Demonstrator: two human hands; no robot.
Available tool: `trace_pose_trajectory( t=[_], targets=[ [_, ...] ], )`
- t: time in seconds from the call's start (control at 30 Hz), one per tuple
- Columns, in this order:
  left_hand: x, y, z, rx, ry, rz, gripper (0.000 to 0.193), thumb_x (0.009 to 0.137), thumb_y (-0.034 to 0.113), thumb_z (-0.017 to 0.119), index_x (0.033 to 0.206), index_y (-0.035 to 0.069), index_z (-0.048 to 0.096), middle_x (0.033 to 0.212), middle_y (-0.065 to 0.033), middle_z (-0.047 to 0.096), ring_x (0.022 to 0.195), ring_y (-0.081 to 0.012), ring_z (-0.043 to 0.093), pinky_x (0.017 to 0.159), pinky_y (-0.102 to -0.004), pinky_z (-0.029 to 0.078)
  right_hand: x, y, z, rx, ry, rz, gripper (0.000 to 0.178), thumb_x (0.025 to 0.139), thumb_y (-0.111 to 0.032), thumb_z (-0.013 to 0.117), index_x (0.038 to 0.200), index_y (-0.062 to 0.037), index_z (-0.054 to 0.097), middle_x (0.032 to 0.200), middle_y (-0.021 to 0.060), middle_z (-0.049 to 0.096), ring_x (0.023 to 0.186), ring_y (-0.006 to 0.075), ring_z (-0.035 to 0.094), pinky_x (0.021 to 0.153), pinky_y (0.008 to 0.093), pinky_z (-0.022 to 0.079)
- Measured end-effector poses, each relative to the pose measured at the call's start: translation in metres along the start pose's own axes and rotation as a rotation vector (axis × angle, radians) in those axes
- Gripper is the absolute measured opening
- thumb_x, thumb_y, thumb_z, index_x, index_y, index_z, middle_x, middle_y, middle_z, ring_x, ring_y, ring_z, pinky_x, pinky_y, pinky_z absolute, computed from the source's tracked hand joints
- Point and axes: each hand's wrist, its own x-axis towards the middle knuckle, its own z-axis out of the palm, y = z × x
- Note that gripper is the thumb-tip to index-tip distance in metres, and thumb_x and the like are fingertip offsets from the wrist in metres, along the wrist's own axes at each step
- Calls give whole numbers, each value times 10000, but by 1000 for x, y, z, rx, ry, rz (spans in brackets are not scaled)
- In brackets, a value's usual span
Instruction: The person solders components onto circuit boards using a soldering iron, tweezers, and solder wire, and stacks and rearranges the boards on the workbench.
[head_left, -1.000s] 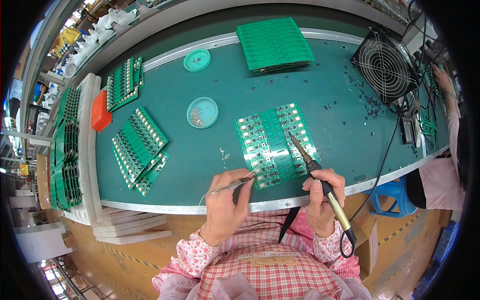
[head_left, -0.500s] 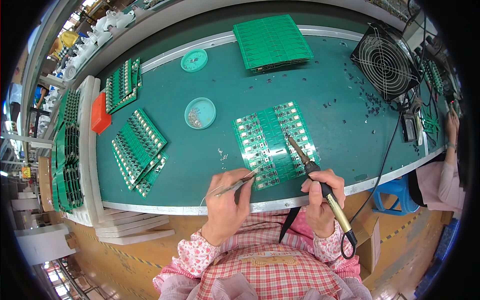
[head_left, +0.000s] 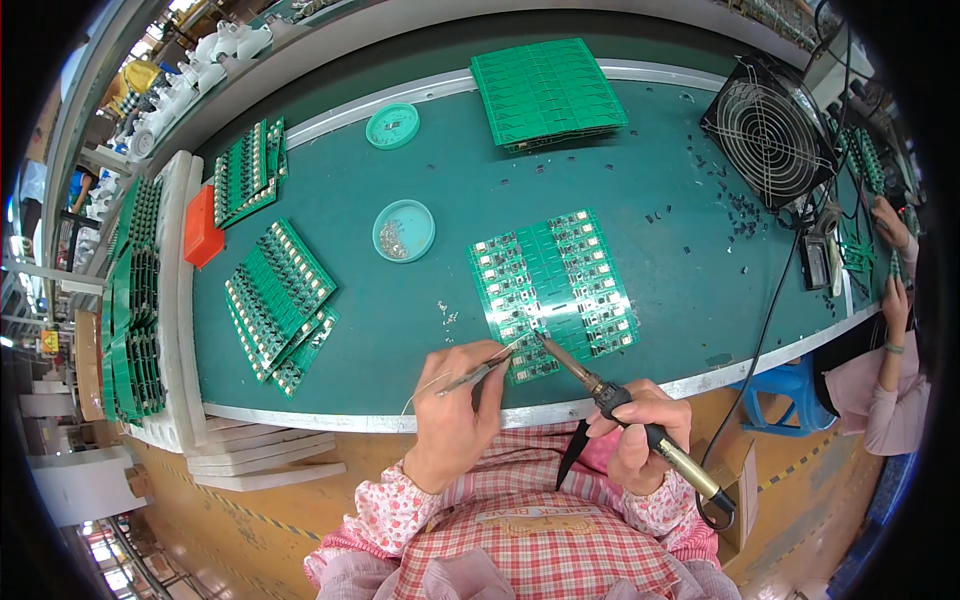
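A green circuit board panel [head_left: 562,288] with rows of small parts lies on the bench in front of me. My left hand [head_left: 450,418] is at its near left corner, pinching metal tweezers [head_left: 472,378]; a thin wire, apparently solder, also runs through these fingers toward the board. Closed around the grip of a soldering iron [head_left: 683,464], my right hand [head_left: 648,440] is just off the board's near edge. The iron's tip meets the lower part of the left row of parts, close to the wire's end. Whether tip and wire touch is too small to tell.
Populated boards [head_left: 280,290] overlap on the left beside an orange box [head_left: 202,226]. Two turquoise dishes [head_left: 404,232] hold small parts. Stacked panels [head_left: 548,92] lie at the back. A black fan [head_left: 768,130] stands right, near scattered black components. Another person's hands [head_left: 893,300] work far right.
The soldering iron's tip has moved from the right row of parts down and left to the left row. My left hand has stayed nearly still. The other person's hands have shifted.
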Motion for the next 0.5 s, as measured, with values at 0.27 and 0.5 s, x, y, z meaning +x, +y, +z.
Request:
trace_pose_trajectory(
  t=[0.27,0.5],
  targets=[
    [0,0,0,3,-2,-1,177,843,-36,684,1011,16,667,995,-127,706,855,-298,653,758,-366,514,3,-1,0,4,-28,-37,143,940,-96,620,1048,-10,588,680,79,698,575,179,638,595,332,530],
    [0,0,0,-6,1,-7,179,836,-41,691,1003,17,666,993,-123,708,854,-300,653,763,-371,512,4,0,1,11,-38,-40,147,934,-99,631,1040,-4,596,668,74,693,564,183,635,572,315,522]
  ],
)
